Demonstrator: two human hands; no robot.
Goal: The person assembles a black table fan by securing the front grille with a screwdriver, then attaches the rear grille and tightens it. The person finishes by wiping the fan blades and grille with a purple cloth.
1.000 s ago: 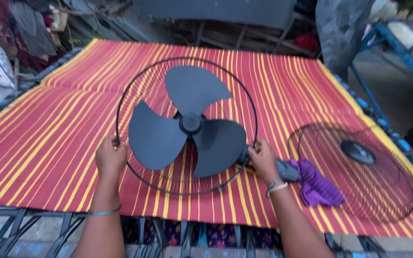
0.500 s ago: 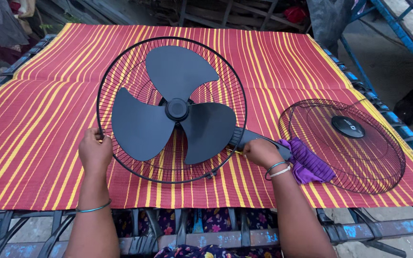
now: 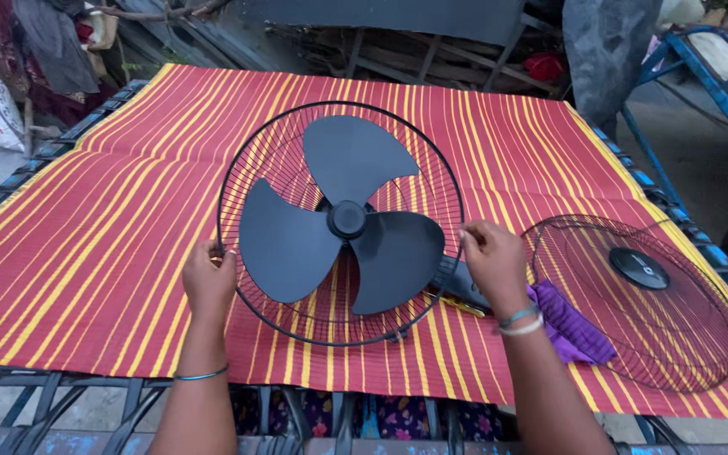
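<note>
A black round wire fan guard (image 3: 250, 181) with a dark three-bladed plastic fan blade (image 3: 343, 221) seated in its middle lies on a red mat with yellow stripes (image 3: 111, 219), which is spread over a bed frame of woven straps. The blades face upward toward the person, so the hub's axis runs roughly straight up from the mat; being round, the assembly has no real long axis, though a dark grey part of the fan body (image 3: 457, 282) juts out from under its right edge.

The left hand (image 3: 208, 282) is curled around the rim at the near left, and the right hand (image 3: 492, 259) pinches the rim on the right, fingers closed on the wire.

Just beside the right wrist lies a crumpled purple cloth (image 3: 570, 324), and beyond it a second black wire grille with a solid centre disc (image 3: 642, 270) rests flat, near the mat's right edge.

As I judge it, the thin wires could bend under an uneven grip, and a tilt could let the blade slip off or knock the loose grille off the side.
</note>
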